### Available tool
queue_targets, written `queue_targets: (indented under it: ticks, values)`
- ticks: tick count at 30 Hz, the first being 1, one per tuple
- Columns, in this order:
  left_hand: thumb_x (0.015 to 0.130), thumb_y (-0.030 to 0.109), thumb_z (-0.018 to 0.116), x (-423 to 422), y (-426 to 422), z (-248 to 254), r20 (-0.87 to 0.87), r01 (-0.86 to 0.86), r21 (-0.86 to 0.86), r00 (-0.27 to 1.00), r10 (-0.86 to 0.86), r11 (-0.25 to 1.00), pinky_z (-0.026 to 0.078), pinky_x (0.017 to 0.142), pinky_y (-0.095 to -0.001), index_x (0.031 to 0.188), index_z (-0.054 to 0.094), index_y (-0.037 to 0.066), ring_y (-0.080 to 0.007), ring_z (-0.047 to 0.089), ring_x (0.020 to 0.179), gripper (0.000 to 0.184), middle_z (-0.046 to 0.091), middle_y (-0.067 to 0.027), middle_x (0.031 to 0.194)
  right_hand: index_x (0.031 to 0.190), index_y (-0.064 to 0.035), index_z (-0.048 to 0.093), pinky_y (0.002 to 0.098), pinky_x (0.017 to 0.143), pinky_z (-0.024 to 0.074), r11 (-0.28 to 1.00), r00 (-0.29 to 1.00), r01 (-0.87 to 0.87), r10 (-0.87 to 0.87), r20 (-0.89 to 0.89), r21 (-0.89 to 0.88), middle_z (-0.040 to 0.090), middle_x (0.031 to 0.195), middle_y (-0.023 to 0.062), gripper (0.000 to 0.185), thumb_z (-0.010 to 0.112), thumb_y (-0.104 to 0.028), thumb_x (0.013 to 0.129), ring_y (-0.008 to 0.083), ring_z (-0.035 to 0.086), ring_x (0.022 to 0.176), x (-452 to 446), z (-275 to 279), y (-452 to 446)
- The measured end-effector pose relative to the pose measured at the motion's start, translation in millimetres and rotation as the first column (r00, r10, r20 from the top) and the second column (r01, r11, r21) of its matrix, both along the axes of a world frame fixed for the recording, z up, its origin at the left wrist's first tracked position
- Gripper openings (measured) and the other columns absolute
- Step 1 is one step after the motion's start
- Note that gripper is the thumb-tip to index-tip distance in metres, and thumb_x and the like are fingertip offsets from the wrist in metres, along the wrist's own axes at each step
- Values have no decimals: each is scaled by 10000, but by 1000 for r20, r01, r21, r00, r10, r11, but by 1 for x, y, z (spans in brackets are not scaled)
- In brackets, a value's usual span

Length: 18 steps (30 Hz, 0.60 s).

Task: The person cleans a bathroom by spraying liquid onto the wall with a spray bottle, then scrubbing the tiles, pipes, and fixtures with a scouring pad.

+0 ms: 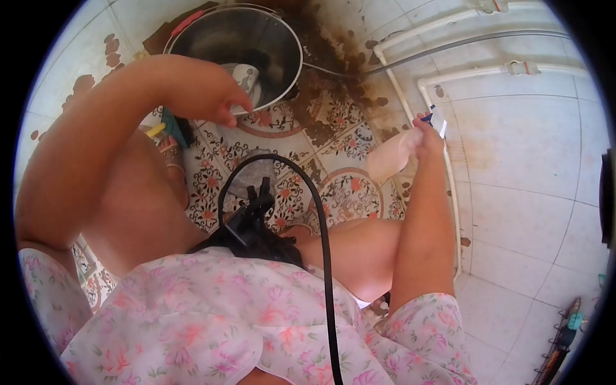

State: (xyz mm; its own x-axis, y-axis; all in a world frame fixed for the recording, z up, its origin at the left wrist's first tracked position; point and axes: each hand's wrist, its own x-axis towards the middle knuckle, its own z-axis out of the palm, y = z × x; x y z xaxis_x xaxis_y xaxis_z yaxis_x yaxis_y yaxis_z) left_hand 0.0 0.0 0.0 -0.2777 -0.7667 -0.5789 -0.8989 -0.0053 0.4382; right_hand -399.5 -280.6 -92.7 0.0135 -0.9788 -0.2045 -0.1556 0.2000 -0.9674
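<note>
My left hand hangs over the near rim of a large metal bucket, its thumb and forefinger apart with nothing between them. Just beyond the fingers, inside the bucket, shows a white object with grey markings; my hand partly covers it, and I cannot tell its kind. On the other side, my right hand is closed around one end of a pale, pinkish-white container, bottle-like or pouch-like. A blue and white piece sticks out past the fingers by the wall.
White pipes and a grey hose run along the tiled wall. Brown stains mark the patterned floor. Black device with a looping cable sits at my lap. Several items hang in a rack at lower right.
</note>
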Motion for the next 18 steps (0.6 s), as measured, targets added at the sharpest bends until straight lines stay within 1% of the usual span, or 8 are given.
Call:
queue_targets:
  ticks: [2,6,8,9,11,15,17,18]
  values:
    - [892,303,578,0,0,1,1,-2,-3,1000,2,1000,450,882,-397,1280,540,133,-304,593,1028,426,640,-153,1084,1121,-58,558,338,688,511,995,999,2,2,47,-96,628,901,86,408,637,86,748,210,600,777,2,2,2]
    - [890,293,579,0,-2,1,4,-12,-24,1000,12,1000,451,879,-396,1272,547,135,-307,594,1026,415,642,-153,1075,1096,-58,577,323,724,501,1000,998,-14,14,64,-3,632,926,66,368,685,23,753,200,606,824,-6,1,-4]
    - [887,287,583,1,0,-2,-17,-16,-19,1000,16,1000,452,876,-396,1266,552,135,-307,594,1027,410,640,-152,1078,991,-56,609,315,655,502,994,993,109,-108,-37,22,626,830,67,239,685,-10,769,194,606,743,-15,-6,-12]
    - [887,287,583,0,0,-2,-18,-15,-18,1000,15,1000,452,876,-396,1266,552,135,-307,594,1027,410,640,-152,1078,991,-56,609,315,655,502,994,993,110,-109,-38,22,626,830,67,239,685,-10,769,194,606,743,-14,-5,-13]
    - [884,285,587,-2,-1,0,10,-1,-25,1000,1,1000,453,873,-396,1262,555,132,-305,596,1025,409,639,-151,1078,883,-42,580,314,595,490,984,979,161,-149,-141,77,619,805,69,205,673,63,735,183,588,657,-15,-4,-13]
    - [883,283,589,-4,0,-1,-2,-15,-43,1000,15,999,455,868,-395,1257,559,131,-303,598,1020,405,642,-148,1071,938,-65,600,315,622,502,987,978,142,-129,-163,70,617,802,58,174,665,-12,786,188,603,702,-23,-7,-4]
    - [883,286,590,-4,-1,-1,15,-16,-51,1000,17,999,458,864,-391,1255,561,136,-302,601,1012,402,644,-146,1060,962,-76,588,315,634,505,993,993,120,-120,15,-3,618,824,52,210,651,17,786,190,603,713,-25,-4,7]
    - [883,286,590,-4,-1,-1,14,-13,-49,1000,14,999,458,864,-391,1255,561,136,-302,601,1012,402,644,-146,1060,962,-76,588,315,634,505,992,992,123,-123,15,-1,618,824,52,210,651,17,786,190,603,713,-32,-8,5]
